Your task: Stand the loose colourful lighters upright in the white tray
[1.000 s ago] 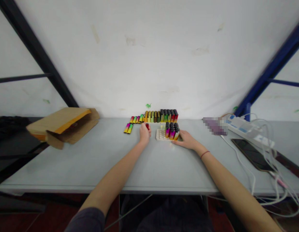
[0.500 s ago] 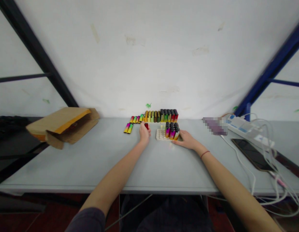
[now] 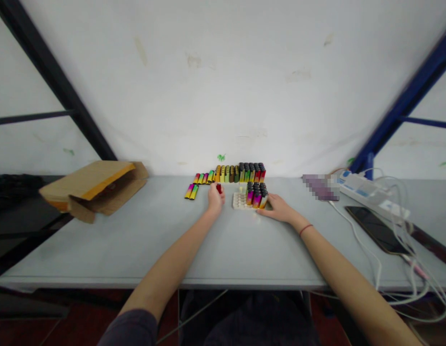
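Observation:
My left hand (image 3: 216, 200) is closed around a dark red lighter (image 3: 219, 188), just left of a white tray with round holes (image 3: 240, 202). Upright lighters with black tops (image 3: 257, 196), purple, orange and yellow in body, fill the right part of that tray; its left holes show bare. My right hand (image 3: 278, 209) grips the tray's right end, thumb along the front edge and fingers behind the lighters. Beyond my left hand several shiny multicoloured lighters (image 3: 204, 178) lie flat, with two more (image 3: 191, 191) nearer to me.
Against the wall stands a row of upright lighters (image 3: 252, 173), some with yellowish tops (image 3: 227, 173). An open cardboard box (image 3: 93, 185) lies at the left. On the right are a power strip (image 3: 370, 194), a phone (image 3: 377, 229) and loose white cables (image 3: 355, 235).

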Demonstrator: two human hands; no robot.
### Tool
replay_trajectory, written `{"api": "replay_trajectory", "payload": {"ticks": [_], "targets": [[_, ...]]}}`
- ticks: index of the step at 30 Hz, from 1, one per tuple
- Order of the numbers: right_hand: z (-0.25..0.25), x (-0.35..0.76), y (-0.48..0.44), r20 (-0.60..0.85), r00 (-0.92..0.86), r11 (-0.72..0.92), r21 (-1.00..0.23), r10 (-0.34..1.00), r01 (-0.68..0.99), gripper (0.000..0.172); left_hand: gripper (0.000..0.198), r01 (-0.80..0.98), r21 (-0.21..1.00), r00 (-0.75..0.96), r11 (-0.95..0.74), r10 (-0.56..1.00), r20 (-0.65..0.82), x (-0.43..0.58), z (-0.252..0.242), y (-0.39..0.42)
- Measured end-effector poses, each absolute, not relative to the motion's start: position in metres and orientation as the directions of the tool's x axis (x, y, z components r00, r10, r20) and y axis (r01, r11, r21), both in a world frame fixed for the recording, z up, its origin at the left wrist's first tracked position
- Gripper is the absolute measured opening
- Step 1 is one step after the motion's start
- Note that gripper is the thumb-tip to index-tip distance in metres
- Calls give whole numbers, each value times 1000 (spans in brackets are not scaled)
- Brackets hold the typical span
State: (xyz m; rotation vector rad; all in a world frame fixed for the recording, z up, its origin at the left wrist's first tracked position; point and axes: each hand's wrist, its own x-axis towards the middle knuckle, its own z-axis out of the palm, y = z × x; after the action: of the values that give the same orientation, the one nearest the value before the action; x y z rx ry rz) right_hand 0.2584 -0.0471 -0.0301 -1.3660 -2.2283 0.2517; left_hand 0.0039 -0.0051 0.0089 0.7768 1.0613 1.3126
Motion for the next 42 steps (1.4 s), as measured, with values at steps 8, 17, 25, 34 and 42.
{"api": "replay_trajectory", "payload": {"ticks": [8, 17, 25, 34, 42], "targets": [[-33, 259, -46, 321, -365, 474, -395, 874, 787, 54, 43, -394, 913, -58, 108, 988, -142, 4, 7, -4], [-30, 258, -46, 307, -378, 480, -413, 874, 774, 54, 26, -121, 946, 113, -299, 943, 313, 8, 6, -14], [-32, 258, -46, 339, -365, 485, -411, 867, 772, 51, 28, 86, 801, 383, -592, 762, 522, 20, 5, -26], [-29, 257, -48, 336, -380, 495, -395, 862, 774, 49, 40, 119, 822, 450, -557, 768, 455, 21, -9, -20], [-31, 258, -46, 322, -385, 493, -401, 865, 773, 50, 25, 225, 726, 438, -650, 733, 521, 18, -2, -23]]}}
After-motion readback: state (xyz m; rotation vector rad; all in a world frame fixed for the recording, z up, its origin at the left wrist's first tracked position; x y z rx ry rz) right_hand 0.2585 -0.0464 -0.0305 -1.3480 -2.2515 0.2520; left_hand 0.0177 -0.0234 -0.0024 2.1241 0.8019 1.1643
